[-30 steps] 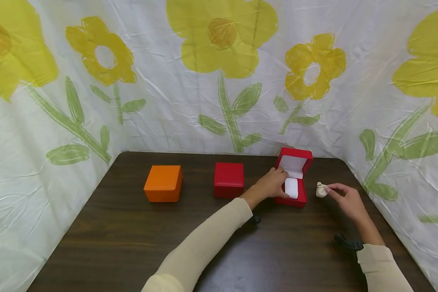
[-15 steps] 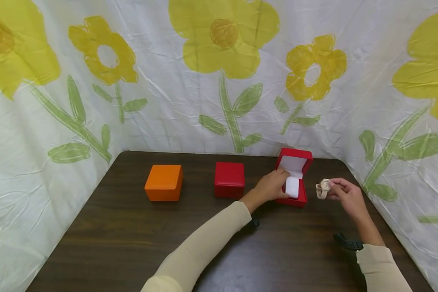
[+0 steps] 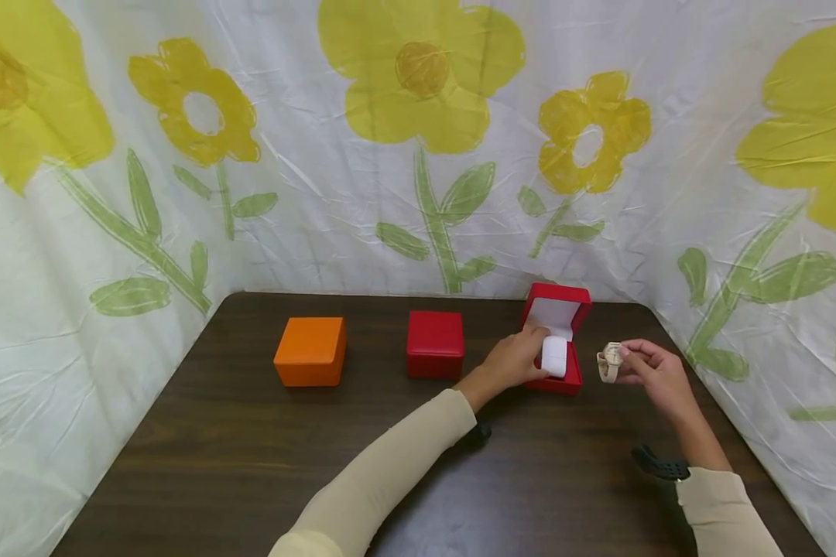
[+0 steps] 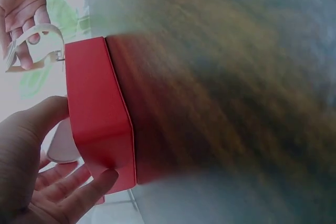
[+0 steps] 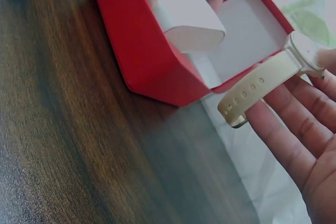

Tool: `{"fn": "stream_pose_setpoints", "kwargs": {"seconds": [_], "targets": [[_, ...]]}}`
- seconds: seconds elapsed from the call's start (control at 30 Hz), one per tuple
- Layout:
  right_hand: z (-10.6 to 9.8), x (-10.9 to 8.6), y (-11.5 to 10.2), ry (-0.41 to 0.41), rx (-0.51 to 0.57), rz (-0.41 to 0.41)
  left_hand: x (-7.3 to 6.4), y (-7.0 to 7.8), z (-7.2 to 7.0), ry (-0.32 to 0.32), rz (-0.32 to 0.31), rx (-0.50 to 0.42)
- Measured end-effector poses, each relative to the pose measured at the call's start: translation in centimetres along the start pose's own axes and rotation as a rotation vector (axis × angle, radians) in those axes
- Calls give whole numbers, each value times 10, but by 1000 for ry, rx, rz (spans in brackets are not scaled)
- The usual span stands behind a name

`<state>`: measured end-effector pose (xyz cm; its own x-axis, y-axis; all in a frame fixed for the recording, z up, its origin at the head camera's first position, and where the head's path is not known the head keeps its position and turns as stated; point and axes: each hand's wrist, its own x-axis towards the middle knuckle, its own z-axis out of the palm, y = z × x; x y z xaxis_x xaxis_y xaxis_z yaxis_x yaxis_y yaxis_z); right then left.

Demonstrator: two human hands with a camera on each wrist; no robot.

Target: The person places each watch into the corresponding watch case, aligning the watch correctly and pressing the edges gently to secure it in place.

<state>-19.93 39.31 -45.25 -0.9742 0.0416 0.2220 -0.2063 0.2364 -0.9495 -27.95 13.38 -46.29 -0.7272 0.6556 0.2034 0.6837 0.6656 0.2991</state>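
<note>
At the right of the table, an open red watch box (image 3: 560,384) with a white lining stands with its lid tipped back. My left hand (image 3: 512,360) reaches into it and pinches the white watch cushion (image 5: 195,24), which sticks up above the box walls. One finger (image 4: 94,192) of that hand lies against the outside of the box. Just right of the box, my right hand (image 3: 658,377) holds a cream wristwatch (image 5: 265,80) by its case, thumb on the dial side. The strap is fastened into a loop and hangs toward the box.
A closed red box (image 3: 435,345) stands left of the open one, and a closed orange box (image 3: 310,352) farther left. The dark wooden table (image 3: 251,464) is bordered by a white curtain (image 3: 306,232) with yellow flowers.
My right hand has turned the watch upright so its dial shows. The cushion has risen slightly in the box with my left hand on it.
</note>
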Motion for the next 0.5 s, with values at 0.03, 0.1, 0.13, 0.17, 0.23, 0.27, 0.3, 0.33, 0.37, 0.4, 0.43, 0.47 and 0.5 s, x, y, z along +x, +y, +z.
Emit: {"fn": "stream_pose_setpoints", "kwargs": {"seconds": [0.03,0.1,0.13,0.17,0.23,0.27,0.3,0.33,0.37,0.4,0.43,0.47,0.5], "targets": [[0,-1,-1,1,-2,-2,-1,0,0,5,8,-1],[1,-2,-3,0,-5,-5,-2,1,1,19,27,7],[2,-3,-3,-1,-5,-5,-3,1,1,29,36,14],[3,-3,-4,-1,-5,-5,-4,1,1,40,44,22],[4,-3,-6,-1,-10,-5,-5,1,2,66,59,35],[5,-3,-7,0,-9,-4,-5,1,3,80,64,42],[6,-3,-8,3,-10,-6,-6,1,3,92,69,48],[7,-2,-9,3,-9,-7,-6,1,3,104,73,52],[8,-2,-10,4,-6,-11,-6,1,3,113,77,55],[9,-2,-11,1,-5,-16,-6,1,4,123,81,59],[10,-1,-12,-1,4,-19,-6,1,4,128,85,62],[11,-1,-12,-4,10,-22,-6,2,3,133,86,60],[12,-1,-13,-7,16,-24,-6,2,3,134,86,60]]}}
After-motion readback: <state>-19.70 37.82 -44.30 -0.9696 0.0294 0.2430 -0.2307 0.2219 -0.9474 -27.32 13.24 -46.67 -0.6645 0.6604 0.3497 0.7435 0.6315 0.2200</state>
